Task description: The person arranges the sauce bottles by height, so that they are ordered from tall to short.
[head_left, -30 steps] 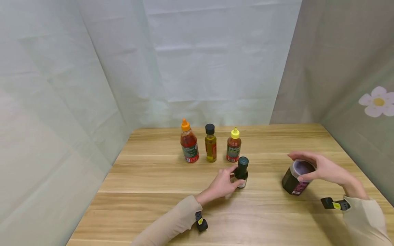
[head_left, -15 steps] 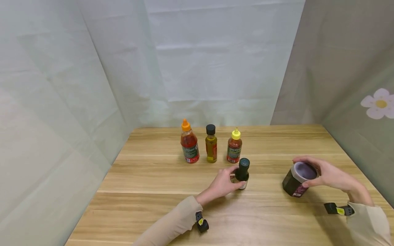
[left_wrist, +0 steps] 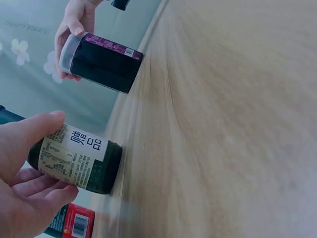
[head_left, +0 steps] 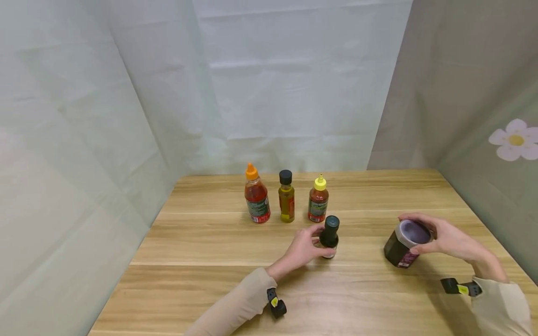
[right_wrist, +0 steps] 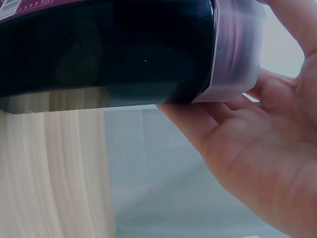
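My left hand holds a small dark green bottle with a dark cap, standing upright on the wooden table. In the left wrist view the thumb lies over its pale label and the fingers curl round the other side. At the right, my right hand grips a dark jar from above, thumb and fingers about its translucent lid. A purple label runs along the jar's side. The jar is upright and seems to rest on the table.
Behind the left hand stand an orange-capped red sauce bottle, a black-capped oil bottle and a yellow-capped red sauce bottle. Pale cloth walls surround the wooden table at the back and sides.
My right hand has come down and closed in round the jar's lid, which it spanned more loosely a second ago. The left hand and the green bottle have hardly moved.
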`<state>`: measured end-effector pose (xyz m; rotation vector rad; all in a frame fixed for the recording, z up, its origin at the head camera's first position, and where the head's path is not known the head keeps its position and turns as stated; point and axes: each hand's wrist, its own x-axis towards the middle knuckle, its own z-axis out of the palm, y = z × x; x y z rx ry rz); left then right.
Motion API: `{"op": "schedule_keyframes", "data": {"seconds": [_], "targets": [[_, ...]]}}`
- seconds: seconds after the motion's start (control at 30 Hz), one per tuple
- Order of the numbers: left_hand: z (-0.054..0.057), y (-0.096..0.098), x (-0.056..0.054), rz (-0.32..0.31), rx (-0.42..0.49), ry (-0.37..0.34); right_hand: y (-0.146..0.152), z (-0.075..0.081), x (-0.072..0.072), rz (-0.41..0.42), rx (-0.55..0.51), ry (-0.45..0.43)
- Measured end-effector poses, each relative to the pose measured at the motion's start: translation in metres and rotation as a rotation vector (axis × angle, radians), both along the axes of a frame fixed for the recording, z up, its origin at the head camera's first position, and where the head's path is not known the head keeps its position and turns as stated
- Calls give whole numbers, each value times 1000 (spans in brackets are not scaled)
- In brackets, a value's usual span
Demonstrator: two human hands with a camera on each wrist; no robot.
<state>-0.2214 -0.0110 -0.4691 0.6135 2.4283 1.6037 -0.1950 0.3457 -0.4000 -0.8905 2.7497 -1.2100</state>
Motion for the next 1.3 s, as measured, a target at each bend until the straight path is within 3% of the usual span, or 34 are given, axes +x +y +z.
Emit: {"op": "schedule_keyframes", "data": {"seconds": [0.3, 0.6, 0.77, 1.3], "targets": [[6, 3, 2, 36, -19, 70, 1, 2, 0, -32, 22, -10], [5, 8, 0, 59, 44, -19, 2, 2, -2, -23, 31, -17], [8, 11, -4, 76, 60, -32, 2, 2, -2, -27, 26, -22], [10, 25, -20, 99, 6, 83, 3, 2, -4, 30, -20, -52]]}}
